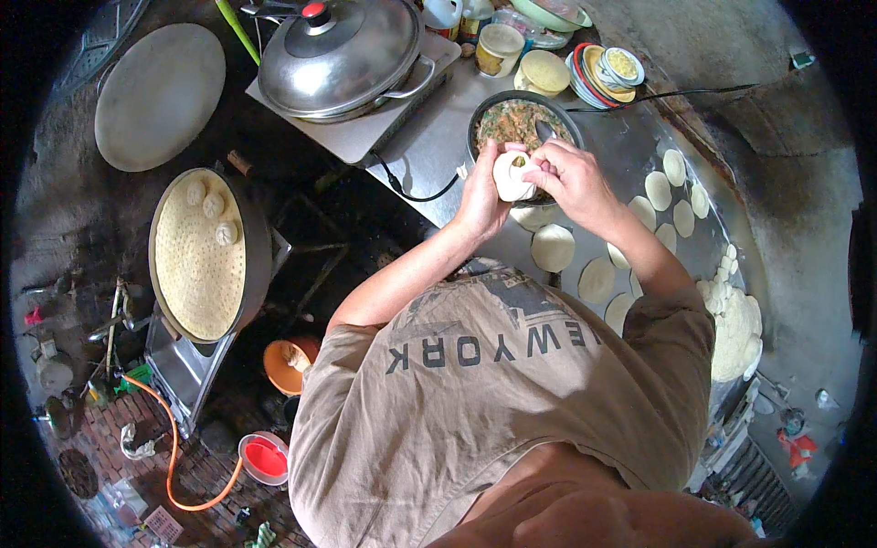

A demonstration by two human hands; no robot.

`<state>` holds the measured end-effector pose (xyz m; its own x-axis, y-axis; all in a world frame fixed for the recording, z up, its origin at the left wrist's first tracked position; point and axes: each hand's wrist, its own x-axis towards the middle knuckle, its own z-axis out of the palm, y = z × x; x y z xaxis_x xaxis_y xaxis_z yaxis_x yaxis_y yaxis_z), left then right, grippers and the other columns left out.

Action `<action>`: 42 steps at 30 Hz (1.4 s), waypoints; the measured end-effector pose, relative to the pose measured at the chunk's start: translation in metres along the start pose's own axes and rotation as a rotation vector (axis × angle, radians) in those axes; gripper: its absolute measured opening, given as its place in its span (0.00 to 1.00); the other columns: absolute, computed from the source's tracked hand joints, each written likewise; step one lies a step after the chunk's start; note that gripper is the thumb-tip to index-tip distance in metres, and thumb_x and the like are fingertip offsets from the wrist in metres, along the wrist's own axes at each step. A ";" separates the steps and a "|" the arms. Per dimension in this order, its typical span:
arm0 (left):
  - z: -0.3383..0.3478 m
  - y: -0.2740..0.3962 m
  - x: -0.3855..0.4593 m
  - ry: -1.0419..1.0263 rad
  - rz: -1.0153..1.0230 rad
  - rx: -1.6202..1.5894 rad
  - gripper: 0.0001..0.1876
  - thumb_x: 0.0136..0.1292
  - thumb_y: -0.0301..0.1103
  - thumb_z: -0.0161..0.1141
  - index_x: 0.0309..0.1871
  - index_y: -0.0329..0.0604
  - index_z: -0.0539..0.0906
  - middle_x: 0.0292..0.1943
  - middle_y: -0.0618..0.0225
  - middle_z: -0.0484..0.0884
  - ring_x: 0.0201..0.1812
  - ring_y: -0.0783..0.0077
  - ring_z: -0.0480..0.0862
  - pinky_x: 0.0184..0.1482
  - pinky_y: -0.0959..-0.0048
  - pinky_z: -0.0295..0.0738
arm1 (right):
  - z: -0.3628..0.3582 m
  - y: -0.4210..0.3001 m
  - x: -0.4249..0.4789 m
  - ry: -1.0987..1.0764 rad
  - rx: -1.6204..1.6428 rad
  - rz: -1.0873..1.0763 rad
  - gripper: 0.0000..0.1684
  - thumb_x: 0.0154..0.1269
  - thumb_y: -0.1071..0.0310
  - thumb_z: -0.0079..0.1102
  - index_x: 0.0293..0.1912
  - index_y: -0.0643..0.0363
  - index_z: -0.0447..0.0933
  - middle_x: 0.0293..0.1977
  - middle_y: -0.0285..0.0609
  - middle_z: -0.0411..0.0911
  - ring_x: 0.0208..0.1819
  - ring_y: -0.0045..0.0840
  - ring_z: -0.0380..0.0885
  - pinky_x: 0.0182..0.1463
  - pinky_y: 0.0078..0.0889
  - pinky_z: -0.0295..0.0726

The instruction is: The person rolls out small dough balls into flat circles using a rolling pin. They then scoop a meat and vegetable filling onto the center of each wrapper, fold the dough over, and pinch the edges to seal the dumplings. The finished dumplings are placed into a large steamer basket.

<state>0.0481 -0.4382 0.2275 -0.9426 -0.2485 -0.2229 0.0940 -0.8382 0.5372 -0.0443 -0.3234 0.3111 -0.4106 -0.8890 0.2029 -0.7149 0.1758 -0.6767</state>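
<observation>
A round of white dough (508,183), partly gathered around a greenish filling, rests in my left hand (485,195). The thumb and fingers of my right hand (572,177) pinch its rim, and a small opening shows the filling at the top. Just beyond both hands is a dark-rimmed bowl (473,130) of chopped filling (510,123). A metal spoon (546,130) sticks into that filling; its handle is hidden by my right hand. Flat dough rounds (553,248) lie on the metal table below my wrists and to the right.
To the left stands a round steamer tray (199,274) with 3 pleated buns (226,233). A lidded steel wok (342,61) sits at the back left. Tubs (499,51) and stacked bowls (596,75) line the back. A dough mass (736,335) lies at right; a black cable (675,96) crosses the table.
</observation>
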 end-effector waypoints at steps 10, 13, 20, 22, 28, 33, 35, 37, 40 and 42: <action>0.015 0.032 0.003 0.032 -0.265 0.141 0.14 0.70 0.39 0.46 0.46 0.38 0.75 0.38 0.64 0.81 0.36 0.72 0.83 0.38 0.71 0.81 | -0.016 -0.003 0.006 -0.008 -0.240 -0.129 0.08 0.54 0.70 0.58 0.35 0.60 0.73 0.32 0.44 0.72 0.35 0.36 0.74 0.37 0.36 0.76; 0.009 0.029 0.009 0.028 -0.316 0.184 0.14 0.69 0.38 0.47 0.46 0.37 0.76 0.38 0.63 0.81 0.37 0.71 0.83 0.39 0.71 0.82 | -0.011 -0.001 0.001 -0.061 -0.341 -0.349 0.09 0.54 0.68 0.60 0.35 0.61 0.74 0.31 0.44 0.72 0.35 0.37 0.74 0.37 0.36 0.75; -0.004 0.036 0.026 -0.147 -0.447 0.481 0.12 0.68 0.36 0.49 0.45 0.38 0.78 0.37 0.64 0.83 0.35 0.72 0.85 0.36 0.69 0.83 | -0.019 0.000 0.008 -0.130 -0.241 -0.441 0.07 0.53 0.69 0.61 0.31 0.61 0.74 0.29 0.42 0.71 0.34 0.35 0.73 0.37 0.35 0.74; -0.001 0.037 0.027 -0.178 -0.513 0.583 0.14 0.69 0.41 0.48 0.47 0.42 0.78 0.37 0.65 0.83 0.35 0.73 0.84 0.37 0.71 0.83 | -0.016 0.000 0.005 -0.156 -0.266 -0.474 0.08 0.52 0.68 0.62 0.32 0.60 0.74 0.29 0.42 0.71 0.34 0.35 0.73 0.38 0.36 0.74; 0.012 0.066 0.026 -0.459 -0.563 0.567 0.46 0.58 0.76 0.26 0.62 0.44 0.68 0.43 0.60 0.81 0.34 0.63 0.85 0.33 0.64 0.84 | -0.024 -0.007 0.014 -0.082 -0.190 -0.372 0.09 0.52 0.67 0.63 0.27 0.62 0.73 0.27 0.43 0.72 0.34 0.36 0.73 0.37 0.36 0.73; -0.027 0.014 0.012 -0.175 -0.169 -0.157 0.32 0.68 0.62 0.39 0.57 0.41 0.71 0.46 0.60 0.80 0.47 0.62 0.82 0.51 0.61 0.78 | 0.011 0.007 0.005 0.070 -0.043 -0.179 0.10 0.51 0.68 0.64 0.27 0.62 0.74 0.24 0.43 0.72 0.31 0.36 0.73 0.37 0.36 0.73; -0.036 -0.001 0.012 -0.082 -0.116 -0.253 0.25 0.72 0.53 0.40 0.50 0.39 0.74 0.42 0.61 0.80 0.44 0.67 0.82 0.46 0.66 0.79 | 0.019 0.007 0.004 0.062 -0.113 -0.181 0.10 0.51 0.67 0.65 0.28 0.62 0.75 0.28 0.42 0.73 0.36 0.35 0.73 0.41 0.36 0.73; -0.034 0.010 0.010 -0.060 -0.176 -0.155 0.23 0.72 0.50 0.41 0.50 0.38 0.74 0.41 0.60 0.80 0.43 0.67 0.82 0.45 0.66 0.81 | 0.018 -0.001 0.014 0.108 -0.147 -0.234 0.10 0.50 0.67 0.65 0.29 0.62 0.76 0.31 0.42 0.72 0.38 0.35 0.72 0.43 0.36 0.72; -0.027 0.036 0.000 0.036 -0.259 -0.009 0.22 0.72 0.48 0.42 0.50 0.36 0.74 0.41 0.59 0.80 0.41 0.67 0.83 0.42 0.67 0.82 | 0.023 -0.002 0.023 -0.064 -0.111 -0.250 0.10 0.49 0.66 0.66 0.29 0.62 0.77 0.33 0.41 0.71 0.40 0.35 0.71 0.45 0.35 0.71; -0.038 0.047 -0.008 0.044 -0.313 0.001 0.21 0.72 0.48 0.42 0.50 0.36 0.74 0.40 0.59 0.81 0.38 0.66 0.84 0.39 0.67 0.84 | 0.035 -0.005 0.030 -0.122 -0.089 -0.282 0.13 0.46 0.66 0.69 0.28 0.63 0.75 0.36 0.44 0.71 0.42 0.36 0.71 0.45 0.33 0.71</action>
<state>0.0724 -0.4941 0.2240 -0.9109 0.0007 -0.4126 -0.1990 -0.8768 0.4378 -0.0329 -0.3659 0.2955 -0.1220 -0.9511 0.2838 -0.8399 -0.0535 -0.5401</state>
